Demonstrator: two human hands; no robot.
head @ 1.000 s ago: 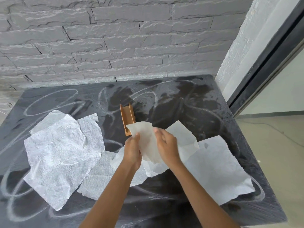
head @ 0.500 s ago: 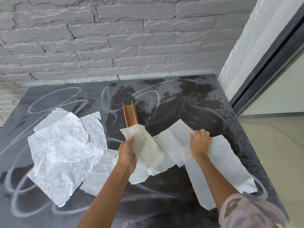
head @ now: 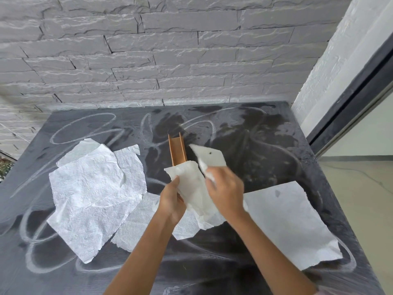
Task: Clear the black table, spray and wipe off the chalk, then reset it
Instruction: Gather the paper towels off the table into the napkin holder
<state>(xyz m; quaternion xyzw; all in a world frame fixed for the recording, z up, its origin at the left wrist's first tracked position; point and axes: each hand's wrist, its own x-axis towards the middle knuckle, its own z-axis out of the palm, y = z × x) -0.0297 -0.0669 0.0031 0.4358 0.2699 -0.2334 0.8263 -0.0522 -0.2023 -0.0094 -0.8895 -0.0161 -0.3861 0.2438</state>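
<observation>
Inventory, taken from my hands outward.

1. Left hand (head: 171, 201): fingers curled, thumb pinching the draped sheet (head: 191, 188), a white paper towel that hangs down between my two wrists.
2. Right hand (head: 226, 192): closed round the smaller sheet (head: 209, 157). This white piece juts up and away past my knuckles and carries one small dark spot.
3. Holder (head: 177, 150): brown wood, channel-shaped with two side walls, open end pointing toward the wall. Its near end is hidden under the draped sheet. A brown sliver shows just beside my left thumb. I cannot tell whether that hand grips the wood as well, or whether the holder touches the counter.
4. Counter (head: 265, 156): black top, with darker wet smears across the middle and far right.
5. Chalk loops (head: 83, 128): pale swirls along the far side, the left edge and the near edge.
6. Crumpled pile (head: 95, 188): overlapping white towels, lying left of my hands.
7. Flat sheet (head: 287, 220): single towel, right of my right forearm, near the counter's edge.
8. Thin sheets (head: 136, 226): lying beneath my forearms.
9. Stone wall (head: 170, 60): grey, behind the counter.
10. Frame (head: 348, 99): dark, at right, with pale floor (head: 361, 199) below it.
</observation>
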